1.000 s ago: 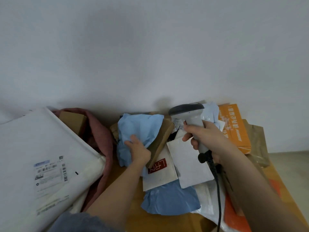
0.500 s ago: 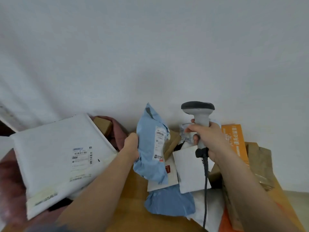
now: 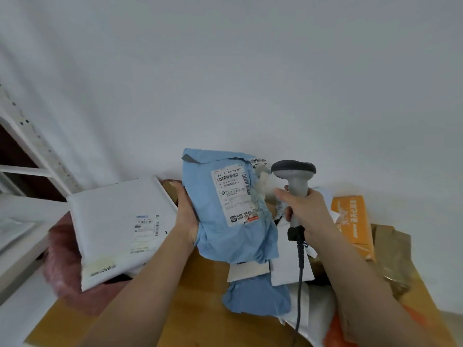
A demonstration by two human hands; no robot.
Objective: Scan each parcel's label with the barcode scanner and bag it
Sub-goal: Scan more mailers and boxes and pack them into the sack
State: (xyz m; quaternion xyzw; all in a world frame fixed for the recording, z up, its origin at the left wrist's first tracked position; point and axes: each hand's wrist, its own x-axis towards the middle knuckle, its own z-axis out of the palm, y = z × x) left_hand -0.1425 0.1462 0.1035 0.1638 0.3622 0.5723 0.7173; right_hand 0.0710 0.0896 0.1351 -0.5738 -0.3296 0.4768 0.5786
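Scanning step: the blue parcel (image 3: 233,216) is held upright above the counter (image 3: 200,304) in the grip of the left hand (image 3: 185,211), its label (image 3: 234,194) turned to the camera.
Right hand (image 3: 304,209): fingers are curled round the barcode scanner (image 3: 294,176).
Next move: the scanner head probably must be aimed at the barcode.
Room: a white wall (image 3: 225,71) is seen behind; the wooden counter is crowded with other parcels.

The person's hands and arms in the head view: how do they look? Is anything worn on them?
Both forearms are bare from wrist to the lower frame edge; no sleeve shows in this picture. The left hand and the right hand wear no gloves, and no ring, watch or bracelet is visible. The nails look short and unpainted. There are no markings on either arm.
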